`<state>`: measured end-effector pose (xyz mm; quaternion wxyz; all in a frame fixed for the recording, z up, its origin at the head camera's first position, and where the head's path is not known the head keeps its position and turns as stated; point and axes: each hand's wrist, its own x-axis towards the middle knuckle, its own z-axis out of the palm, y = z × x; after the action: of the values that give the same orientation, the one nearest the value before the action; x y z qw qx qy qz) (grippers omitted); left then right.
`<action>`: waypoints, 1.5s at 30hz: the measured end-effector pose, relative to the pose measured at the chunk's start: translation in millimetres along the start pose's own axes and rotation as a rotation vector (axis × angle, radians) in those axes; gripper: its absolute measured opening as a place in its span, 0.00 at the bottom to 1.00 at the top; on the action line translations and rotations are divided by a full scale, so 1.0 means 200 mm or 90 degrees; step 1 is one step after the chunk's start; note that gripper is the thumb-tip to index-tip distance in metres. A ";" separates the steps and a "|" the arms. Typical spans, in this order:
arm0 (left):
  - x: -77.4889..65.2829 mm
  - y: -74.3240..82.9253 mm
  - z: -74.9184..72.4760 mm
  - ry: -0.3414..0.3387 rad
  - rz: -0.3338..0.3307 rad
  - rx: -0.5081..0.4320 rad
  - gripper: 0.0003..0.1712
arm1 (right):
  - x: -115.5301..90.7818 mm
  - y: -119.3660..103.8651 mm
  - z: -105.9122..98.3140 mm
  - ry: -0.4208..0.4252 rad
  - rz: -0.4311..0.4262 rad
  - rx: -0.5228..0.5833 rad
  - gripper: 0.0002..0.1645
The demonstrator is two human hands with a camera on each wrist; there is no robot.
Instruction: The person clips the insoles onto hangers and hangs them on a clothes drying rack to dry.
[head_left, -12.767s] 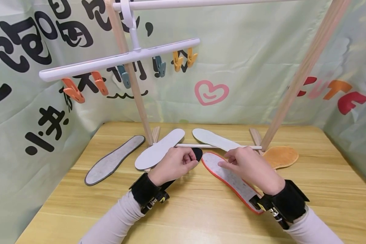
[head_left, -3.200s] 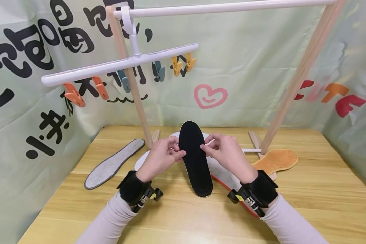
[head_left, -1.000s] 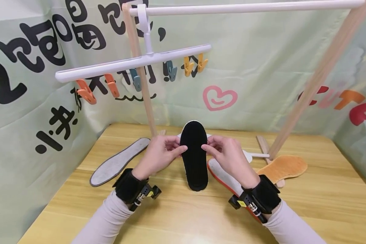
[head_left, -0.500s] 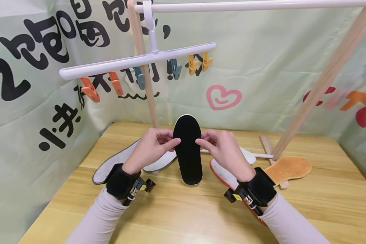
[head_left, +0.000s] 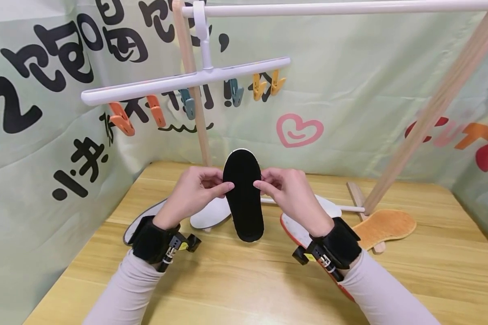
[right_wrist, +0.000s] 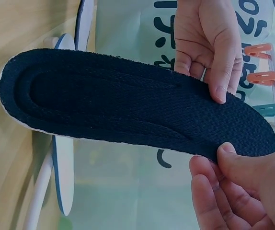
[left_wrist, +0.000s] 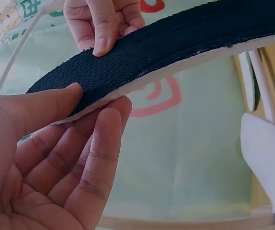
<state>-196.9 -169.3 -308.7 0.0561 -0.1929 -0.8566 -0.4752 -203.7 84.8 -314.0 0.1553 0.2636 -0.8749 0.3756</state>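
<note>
A black insole (head_left: 244,198) with a pale underside is held up above the table, toe end at the top. My left hand (head_left: 193,192) pinches its left edge between thumb and fingers, and my right hand (head_left: 290,194) pinches the opposite edge at about the same height. From the left wrist view, the white layer under the black fabric of the insole (left_wrist: 176,52) shows along its side. The right wrist view gives the whole top face of the insole (right_wrist: 104,100), with a rounded heel cup. Behind the hands, a white hanger (head_left: 187,80) carries orange, blue and yellow clips (head_left: 259,87).
The hanger hooks over a white rod (head_left: 349,7) on a wooden frame (head_left: 435,108). On the table (head_left: 227,289) lie a grey insole (head_left: 144,221), a white one (head_left: 211,214), a red-edged one (head_left: 294,230) and an orange one (head_left: 386,228). Printed cloth (head_left: 349,90) surrounds the table.
Earlier both hands were low over the insoles on the table. Since then the black insole has been lifted between them, and lately it has shifted slightly up and left as the head view turned.
</note>
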 end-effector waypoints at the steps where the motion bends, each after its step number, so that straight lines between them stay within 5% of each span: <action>1: 0.00 0.00 -0.01 0.000 -0.001 0.001 0.04 | 0.01 0.00 0.00 -0.001 -0.002 0.003 0.07; 25: -0.03 -0.04 -0.19 -0.010 -0.025 0.027 0.06 | 0.10 -0.09 0.11 -0.035 0.000 0.088 0.07; 45: -0.10 -0.07 -0.42 -0.028 -0.038 0.073 0.09 | 0.25 -0.27 0.15 -0.098 -0.014 0.060 0.11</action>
<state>-191.1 -250.9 -279.3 0.0338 -0.1740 -0.8890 -0.4221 -216.1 14.3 -280.3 0.0794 0.3079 -0.8628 0.3931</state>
